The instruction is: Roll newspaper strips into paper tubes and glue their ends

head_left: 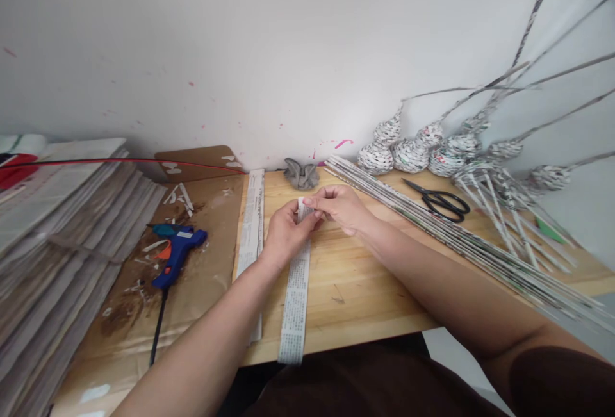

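Note:
A long newspaper strip runs from my fingers down across the wooden table and hangs over its front edge. My left hand is closed on the strip near its far end, with thumb and fingers pinched together. At the same end, my right hand pinches the strip's top corner, its thumb close to the left fingertips. The fingers partly hide the paper there. Just left of my left hand lies a stack of cut newspaper strips. Beyond both hands, a crumpled grey cloth sits against the wall.
Rolled paper sticks lie diagonally on the right, beside black-handled scissors. Several woven paper gourds stand behind them. At left, a blue glue gun rests on stained cardboard near a tall newspaper stack.

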The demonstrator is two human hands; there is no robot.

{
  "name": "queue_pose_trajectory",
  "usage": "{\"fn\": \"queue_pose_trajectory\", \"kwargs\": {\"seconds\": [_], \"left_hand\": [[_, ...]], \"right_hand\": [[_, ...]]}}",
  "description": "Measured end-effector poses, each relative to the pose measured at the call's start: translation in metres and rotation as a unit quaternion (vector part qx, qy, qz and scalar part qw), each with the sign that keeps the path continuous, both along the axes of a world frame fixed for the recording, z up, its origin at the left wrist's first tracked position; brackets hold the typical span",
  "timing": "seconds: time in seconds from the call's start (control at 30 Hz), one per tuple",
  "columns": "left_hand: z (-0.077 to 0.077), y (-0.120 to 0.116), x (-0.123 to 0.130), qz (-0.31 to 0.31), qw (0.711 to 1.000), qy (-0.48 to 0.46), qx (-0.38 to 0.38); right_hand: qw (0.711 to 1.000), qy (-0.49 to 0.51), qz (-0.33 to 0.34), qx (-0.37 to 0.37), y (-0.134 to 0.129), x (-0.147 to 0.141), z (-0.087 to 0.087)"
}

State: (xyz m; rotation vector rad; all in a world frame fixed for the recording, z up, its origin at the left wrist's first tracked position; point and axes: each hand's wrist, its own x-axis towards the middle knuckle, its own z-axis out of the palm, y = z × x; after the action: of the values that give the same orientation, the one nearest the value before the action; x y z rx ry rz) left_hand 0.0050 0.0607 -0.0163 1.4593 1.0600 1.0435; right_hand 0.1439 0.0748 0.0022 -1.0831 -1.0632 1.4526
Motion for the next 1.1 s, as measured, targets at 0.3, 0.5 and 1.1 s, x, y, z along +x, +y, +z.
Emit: {"fn": "queue_pose_trajectory", "kwargs": {"seconds": [0.3,0.5,1.1], "left_hand": [[0.001,-0.003,0.002,0.017,0.998,-0.039,-0.039],[0.001,-0.001,0.0,-0.007,0.995,-0.077,-0.055],[-0.003,0.002,0.001,-0.042,0.993,-0.078,-0.075]], "right_hand": [[0.996,-0.04,-0.028,0.079,-0.004,-0.005,-0.006],[0.995,-0.044,0.034,0.081,0.001,0.003,-0.002],[0.997,-0.049,0.051,0.039,0.001,0.009,0.001]]}}
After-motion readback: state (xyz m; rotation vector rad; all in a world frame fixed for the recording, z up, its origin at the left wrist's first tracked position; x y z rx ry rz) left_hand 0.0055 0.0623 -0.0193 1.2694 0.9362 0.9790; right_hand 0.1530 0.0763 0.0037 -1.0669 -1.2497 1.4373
